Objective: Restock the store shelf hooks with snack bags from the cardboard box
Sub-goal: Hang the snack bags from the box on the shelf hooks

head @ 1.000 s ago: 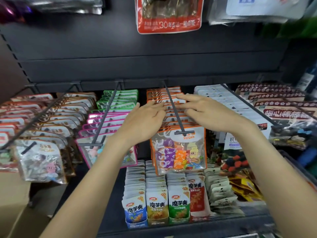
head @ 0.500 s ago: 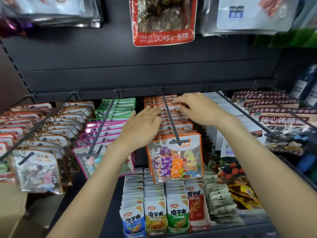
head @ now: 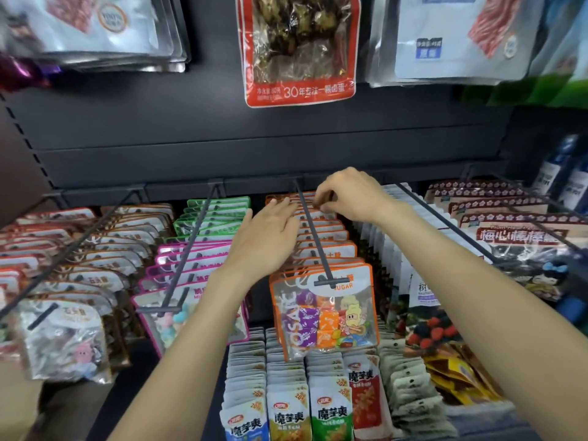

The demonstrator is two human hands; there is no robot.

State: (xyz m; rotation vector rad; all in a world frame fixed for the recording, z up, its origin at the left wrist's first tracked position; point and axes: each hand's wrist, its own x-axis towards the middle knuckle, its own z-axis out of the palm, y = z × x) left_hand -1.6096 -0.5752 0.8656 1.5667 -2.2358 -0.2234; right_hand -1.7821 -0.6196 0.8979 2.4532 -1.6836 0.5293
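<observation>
A row of orange-edged candy bags [head: 324,313] hangs on the middle shelf hook [head: 313,233], filling it from front to back. My left hand [head: 264,240] lies flat, fingers straight, on the bag tops just left of the hook rod. My right hand [head: 350,195] is at the back of the same row, right of the rod, with curled fingers pinching the top of a rear bag. A corner of the cardboard box [head: 16,405] shows at the bottom left.
Neighbouring hooks carry pink and green bags [head: 194,259] on the left and white bags [head: 397,237] on the right. Small packets [head: 286,393] stand in rows on the shelf below. Larger bags [head: 299,49] hang above, in front of the dark back panel [head: 222,138].
Both hands have slid back along the middle hook toward the back panel. My right hand's fingers have curled at the rear of the row.
</observation>
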